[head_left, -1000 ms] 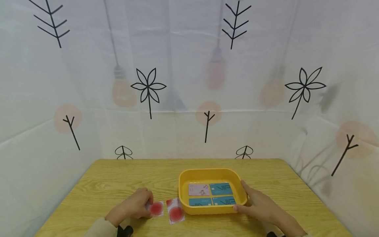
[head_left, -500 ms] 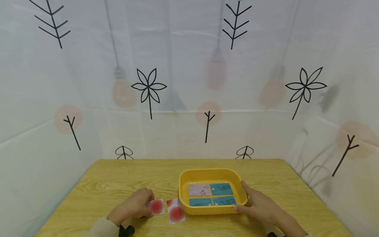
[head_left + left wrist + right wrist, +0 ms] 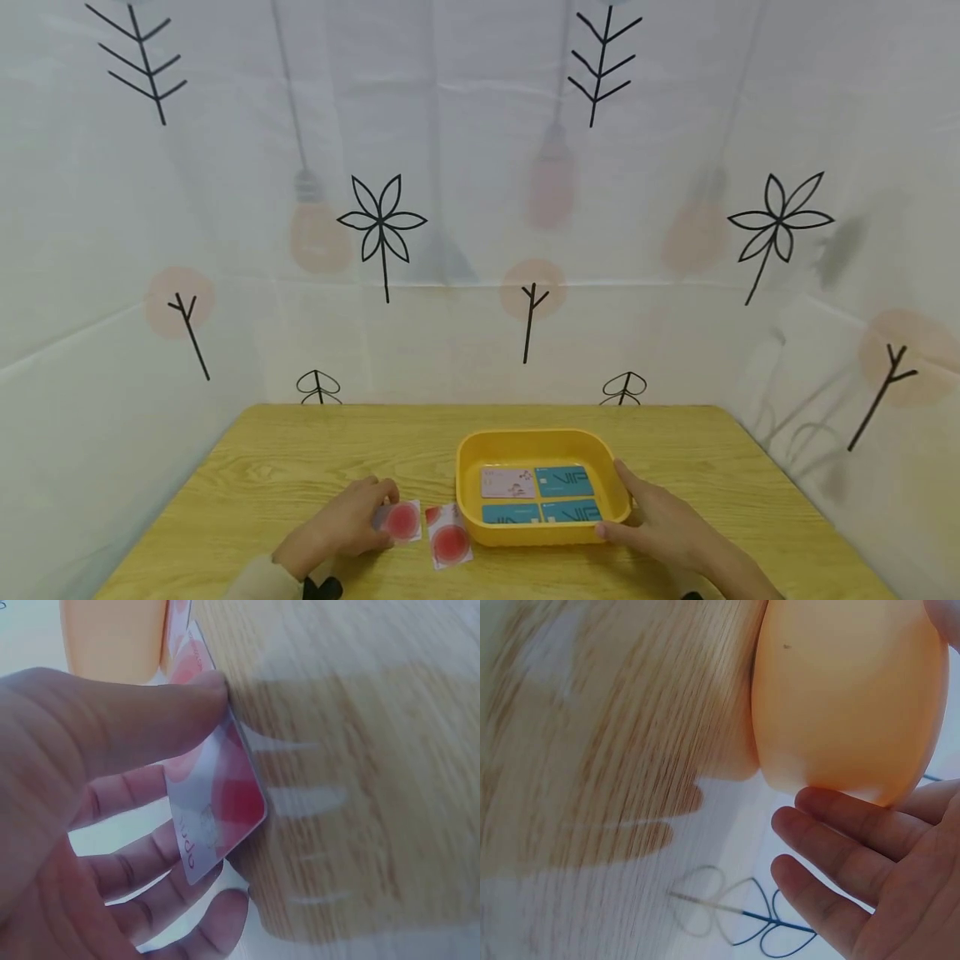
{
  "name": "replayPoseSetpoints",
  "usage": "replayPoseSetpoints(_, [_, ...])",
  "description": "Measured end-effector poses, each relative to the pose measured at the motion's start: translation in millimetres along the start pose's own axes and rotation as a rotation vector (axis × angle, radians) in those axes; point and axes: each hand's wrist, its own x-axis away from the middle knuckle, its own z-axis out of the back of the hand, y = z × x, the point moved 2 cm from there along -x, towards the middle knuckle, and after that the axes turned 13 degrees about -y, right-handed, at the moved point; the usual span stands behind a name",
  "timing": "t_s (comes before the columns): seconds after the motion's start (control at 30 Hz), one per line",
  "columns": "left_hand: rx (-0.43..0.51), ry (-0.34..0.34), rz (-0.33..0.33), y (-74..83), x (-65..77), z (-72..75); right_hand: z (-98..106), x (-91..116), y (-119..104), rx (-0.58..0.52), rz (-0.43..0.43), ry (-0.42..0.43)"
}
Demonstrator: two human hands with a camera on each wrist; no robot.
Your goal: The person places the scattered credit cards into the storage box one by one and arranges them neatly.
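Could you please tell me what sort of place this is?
Probably an indoor tabletop workspace: a wood-grain table, a white patterned backdrop around it, and a yellow tray holding four cards.

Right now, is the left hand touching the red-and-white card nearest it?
Touching. The left wrist view shows the left hand gripping the card, thumb laid across its printed face.

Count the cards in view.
6: yellow tray holds pink card back left, teal cards back right, front left, front right; left hand pinches red-patterned card; another card lies by tray's front-left corner. More may be hidden.
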Motion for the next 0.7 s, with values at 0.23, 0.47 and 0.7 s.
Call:
replayPoseSetpoints(0.23, [0.047,0.004,-0.030,1.0,0.5,0.4,0.7,-0.1,-0.5,-0.003,0.001,-0.003])
replayPoseSetpoints(0.47, [0.088,-0.018,-0.074,1.2,1.0,0.4,0.4,0.2,0.6,0.009,0.011,0.007])
replayPoseSetpoints(0.7, [0.128,-0.090,-0.064,-0.1,2.4,3.2,0.1,-1.2,1.4,0.012,0.011,0.010])
